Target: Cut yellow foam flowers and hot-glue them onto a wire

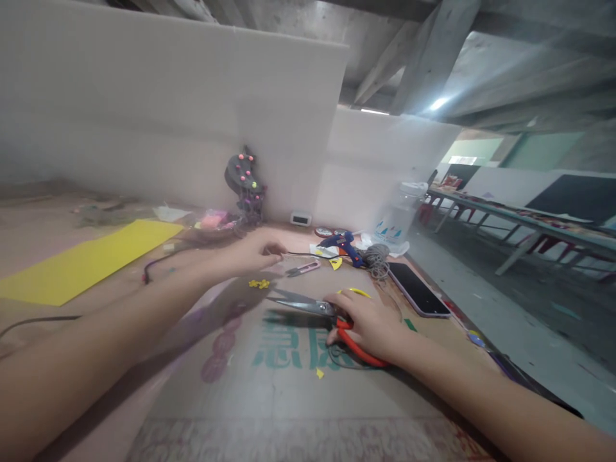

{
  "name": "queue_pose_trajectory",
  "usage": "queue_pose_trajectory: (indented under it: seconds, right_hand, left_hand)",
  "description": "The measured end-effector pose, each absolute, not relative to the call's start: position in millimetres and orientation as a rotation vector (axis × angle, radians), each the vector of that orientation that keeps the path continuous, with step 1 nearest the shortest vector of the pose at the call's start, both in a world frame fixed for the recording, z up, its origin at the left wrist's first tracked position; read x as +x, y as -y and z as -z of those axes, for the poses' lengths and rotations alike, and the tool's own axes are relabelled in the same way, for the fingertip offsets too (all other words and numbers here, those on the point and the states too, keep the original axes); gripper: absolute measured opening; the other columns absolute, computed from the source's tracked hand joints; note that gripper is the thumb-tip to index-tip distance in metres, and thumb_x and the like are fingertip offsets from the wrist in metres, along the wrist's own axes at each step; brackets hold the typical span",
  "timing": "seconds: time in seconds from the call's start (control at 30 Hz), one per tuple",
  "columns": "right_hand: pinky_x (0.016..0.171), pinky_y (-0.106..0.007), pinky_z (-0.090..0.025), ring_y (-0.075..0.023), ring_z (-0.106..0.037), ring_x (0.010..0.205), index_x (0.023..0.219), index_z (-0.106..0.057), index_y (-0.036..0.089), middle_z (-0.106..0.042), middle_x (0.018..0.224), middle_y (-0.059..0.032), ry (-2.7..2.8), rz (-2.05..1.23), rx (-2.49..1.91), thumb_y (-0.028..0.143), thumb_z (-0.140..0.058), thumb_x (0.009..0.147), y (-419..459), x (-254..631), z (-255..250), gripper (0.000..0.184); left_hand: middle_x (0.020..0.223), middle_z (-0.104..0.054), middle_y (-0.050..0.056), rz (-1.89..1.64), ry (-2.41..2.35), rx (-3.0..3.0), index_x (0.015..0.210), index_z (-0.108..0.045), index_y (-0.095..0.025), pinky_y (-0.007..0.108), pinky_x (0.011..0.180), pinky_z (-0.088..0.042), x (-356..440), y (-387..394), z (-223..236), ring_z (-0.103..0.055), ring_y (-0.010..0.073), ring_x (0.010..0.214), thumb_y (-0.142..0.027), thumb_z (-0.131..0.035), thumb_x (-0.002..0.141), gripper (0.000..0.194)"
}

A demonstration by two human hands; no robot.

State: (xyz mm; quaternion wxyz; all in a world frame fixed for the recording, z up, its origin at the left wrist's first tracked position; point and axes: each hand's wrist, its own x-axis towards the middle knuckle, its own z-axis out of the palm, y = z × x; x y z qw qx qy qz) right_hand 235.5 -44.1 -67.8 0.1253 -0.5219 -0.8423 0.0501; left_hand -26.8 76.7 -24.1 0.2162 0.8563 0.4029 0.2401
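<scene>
My right hand [368, 324] is closed round the red-orange handles of a pair of scissors [305, 307]. Their metal blades stand apart and point left, above the printed board [231, 398]. My left hand [262, 253] is farther back, its fingers curled inward; anything between the fingertips is too blurred to make out. Just in front of that hand lie small yellow flower-shaped pieces [258, 283]. Pink-handled thread snips [304, 268] rest to its right. A yellow scrap [320, 373] lies on the board, nearer to me than the scissors.
Beyond the snips are a blue glue gun [342, 245] with a dark cord and grey yarn [376, 258]. A phone [418, 289] lies at the right edge, a plastic tub [394, 218] behind it. Yellow sheet [91, 263] covers the left; a dark crescent-shaped decoration [243, 179] stands at the back.
</scene>
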Motion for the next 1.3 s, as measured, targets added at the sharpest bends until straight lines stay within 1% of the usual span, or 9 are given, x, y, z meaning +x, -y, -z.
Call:
queue_pose_trajectory:
  seconds: [0.1,0.2,0.27,0.37,0.47,0.7,0.93,1.13,1.3]
  right_hand:
    - [0.082,-0.035,-0.046,-0.0250,-0.058,0.099,0.129,-0.056,0.023,-0.062,0.106,-0.0092,2.480,-0.211,-1.465,0.046,-0.064,0.084,44.2,235.2,65.4,0.051]
    - [0.086,-0.036,-0.046,-0.0240,-0.055,0.102,0.138,-0.050,0.025,-0.058,0.111,-0.0098,2.513,-0.274,-1.422,0.034,-0.059,0.088,42.4,237.4,61.2,0.051]
    - [0.086,-0.034,-0.048,-0.0219,-0.057,0.101,0.138,-0.050,0.026,-0.056,0.115,-0.0101,2.518,-0.335,-1.408,0.026,-0.056,0.088,40.1,240.5,57.0,0.050]
    - [0.092,-0.034,-0.047,-0.0200,-0.058,0.103,0.129,-0.059,0.026,-0.056,0.121,-0.0088,2.522,-0.388,-1.353,0.029,-0.057,0.090,33.5,248.6,48.1,0.039]
    - [0.094,-0.035,-0.046,-0.0199,-0.060,0.104,0.116,-0.064,0.022,-0.061,0.117,-0.0077,2.469,-0.200,-1.377,0.029,-0.053,0.094,20.1,261.7,41.8,0.026]
    - [0.072,-0.029,-0.049,-0.0214,-0.063,0.092,0.132,-0.052,0.016,-0.058,0.116,-0.0138,2.613,0.535,-1.581,0.015,-0.047,0.094,-32.4,283.2,56.8,0.038]
    - [0.072,-0.028,-0.046,-0.0209,-0.061,0.089,0.103,-0.064,0.011,-0.060,0.108,-0.0149,2.678,0.666,-1.562,0.011,-0.042,0.094,-66.5,276.4,65.4,0.024]
    - [0.082,-0.029,-0.046,-0.0227,-0.059,0.102,0.112,-0.061,0.012,-0.062,0.111,-0.0134,2.587,0.589,-1.571,0.016,-0.047,0.092,-55.0,290.0,61.7,0.025]
    - [0.087,-0.030,-0.047,-0.0229,-0.059,0.113,0.142,-0.042,0.020,-0.053,0.139,-0.0119,2.594,0.289,-1.568,0.008,-0.043,0.090,-45.4,292.9,57.7,0.054]
  left_hand:
    - [0.101,-0.074,0.007,-0.669,-1.168,2.456,0.101,-0.072,-0.019,0.028,0.076,-0.049,-24.9,-83.7,39.6,-0.067,0.0226,0.089,-0.034,-0.051,0.081,0.032]
    - [0.097,-0.075,0.004,-0.630,-1.217,2.563,0.095,-0.073,-0.022,0.027,0.072,-0.046,-21.7,-86.0,50.7,-0.067,0.0223,0.087,-0.033,-0.049,0.082,0.029]
    - [0.099,-0.075,0.003,-0.620,-1.247,2.609,0.095,-0.073,-0.023,0.028,0.072,-0.045,-19.4,-83.1,53.2,-0.066,0.0232,0.087,-0.033,-0.048,0.084,0.029]
    - [0.100,-0.074,0.005,-0.653,-1.258,2.630,0.096,-0.072,-0.022,0.030,0.073,-0.044,-16.2,-76.6,55.6,-0.065,0.0247,0.088,-0.035,-0.044,0.088,0.032]
    - [0.097,-0.074,0.006,-0.746,-1.261,2.624,0.095,-0.071,-0.021,0.031,0.073,-0.044,-12.5,-72.5,64.7,-0.065,0.0244,0.087,-0.035,-0.043,0.090,0.033]
    - [0.097,-0.072,0.007,-0.770,-1.204,2.609,0.093,-0.068,-0.019,0.033,0.080,-0.046,-2.6,-66.9,84.6,-0.064,0.0242,0.092,-0.030,-0.044,0.091,0.027]
    - [0.096,-0.071,0.007,-0.751,-1.187,2.623,0.092,-0.067,-0.019,0.035,0.082,-0.046,-3.7,-68.0,82.2,-0.063,0.0243,0.092,-0.028,-0.043,0.091,0.025]
    - [0.096,-0.071,0.007,-0.734,-1.158,2.646,0.091,-0.067,-0.019,0.035,0.081,-0.047,-4.3,-71.9,87.3,-0.064,0.0246,0.093,-0.028,-0.043,0.090,0.026]
    - [0.098,-0.072,0.008,-0.729,-1.163,2.679,0.090,-0.068,-0.019,0.034,0.081,-0.047,-3.0,-72.1,87.1,-0.064,0.0254,0.094,-0.029,-0.041,0.090,0.028]
